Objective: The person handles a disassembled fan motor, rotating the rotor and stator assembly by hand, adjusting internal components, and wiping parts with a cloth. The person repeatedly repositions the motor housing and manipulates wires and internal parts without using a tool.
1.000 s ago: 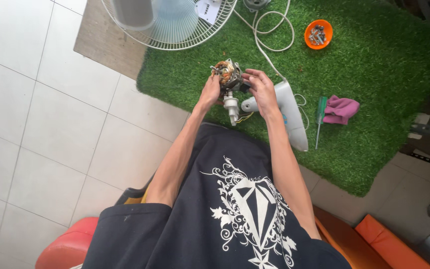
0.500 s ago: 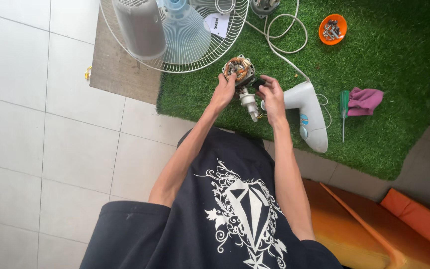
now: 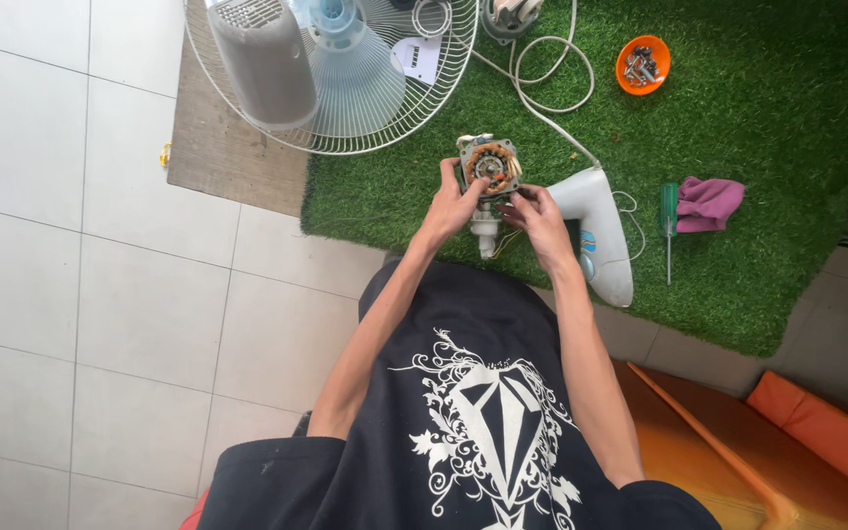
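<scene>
Green turf point(image 3: 758, 118), orange bowl point(image 3: 644, 65), pink cloth point(image 3: 709, 202)

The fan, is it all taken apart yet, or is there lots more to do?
Mostly apart. The wire guard, grey cover and blade lie off on the floor, and screws sit in an orange bowl. Both hands, left hand and right hand, hold the bare motor up, out of the white housing. Wires join the two. A green screwdriver lies beside it.
</scene>
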